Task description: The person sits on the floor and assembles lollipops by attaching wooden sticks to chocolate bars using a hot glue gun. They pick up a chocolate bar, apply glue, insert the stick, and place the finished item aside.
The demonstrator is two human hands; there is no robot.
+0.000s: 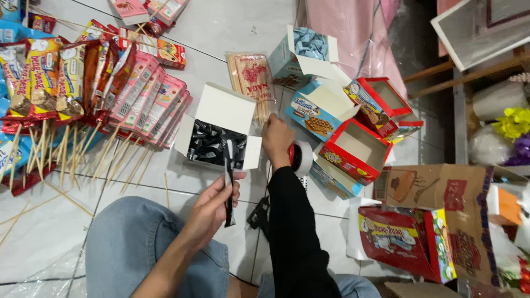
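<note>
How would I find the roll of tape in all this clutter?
Start at the open white box of black sachets in the middle of the tiled floor. Just right of it, the right hand in a black sleeve rests on the tape roll. It is the only round thing there: red core, white rim, among square cartons.

Two hands are at work: the left hand [212,207] and the right hand [276,140]. One thin black packet [229,187] is in the left hand. One white box [218,129] of black packets sits open in the middle of the frame. One roll of tape [301,157] is by the right hand. Two open red boxes [367,124] are right of middle. Two blue boxes [309,77] are near the top middle. One pack of wooden sticks [254,83] lies there too. The pink packets [152,102] at upper left overlap, so I cannot count them.
</note>
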